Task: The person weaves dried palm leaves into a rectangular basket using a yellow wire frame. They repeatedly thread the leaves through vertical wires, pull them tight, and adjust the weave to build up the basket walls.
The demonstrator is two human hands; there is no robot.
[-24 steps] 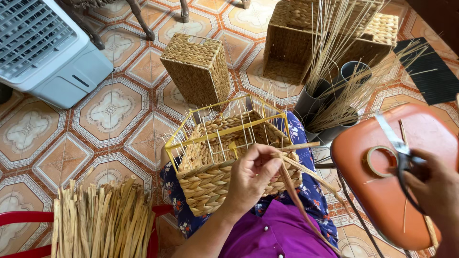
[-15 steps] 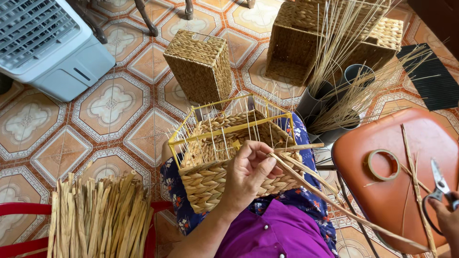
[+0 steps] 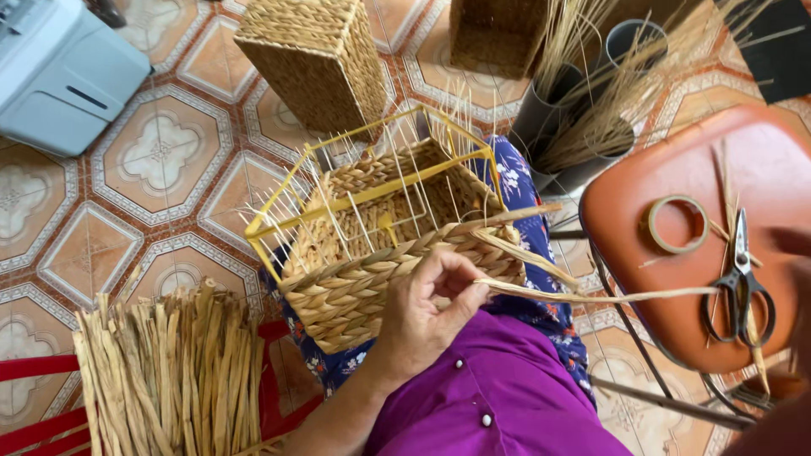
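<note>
The half-woven basket [image 3: 380, 253] sits centre on the person's lap, a straw bundle [image 3: 169, 371] near left, the left hand [image 3: 422, 312] pinching its rim strand [image 3: 591, 295], scissors [image 3: 739, 287] and tape ring [image 3: 676, 224] on the orange stool [image 3: 642, 312] right, the right hand [image 3: 798, 279] blurred, grip unclear.

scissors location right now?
In the head view the scissors lie flat on the orange stool seat at the right of the frame, just right of the tape ring, with the blurred right hand at the frame edge beside them.
</note>
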